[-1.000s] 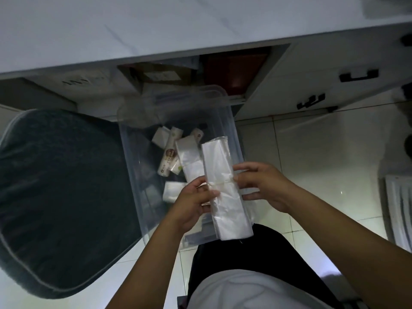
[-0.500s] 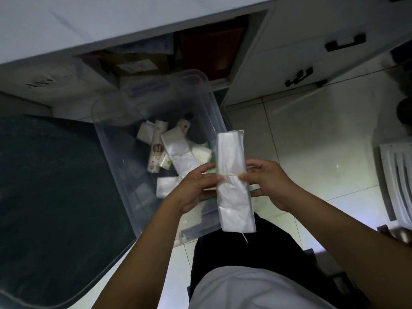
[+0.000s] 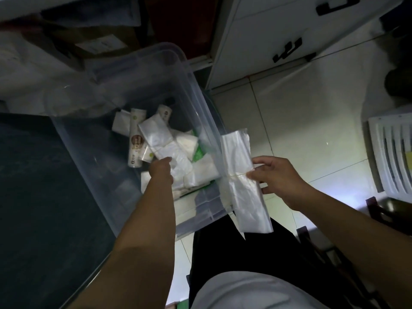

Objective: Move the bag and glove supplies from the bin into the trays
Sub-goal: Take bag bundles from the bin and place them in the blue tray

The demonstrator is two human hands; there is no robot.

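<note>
We're gripping the banded bundle of clear plastic bags (image 3: 242,175) in our right hand (image 3: 276,178), just right of the clear plastic bin (image 3: 196,90); left hand (image 3: 161,169) is reaching among the white packets (image 3: 201,172) inside; its grip we cannot tell.

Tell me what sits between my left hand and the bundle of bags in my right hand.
In the head view, the bin's clear side wall runs between the left hand and the bundle of bags, with white packets just inside it.
</note>
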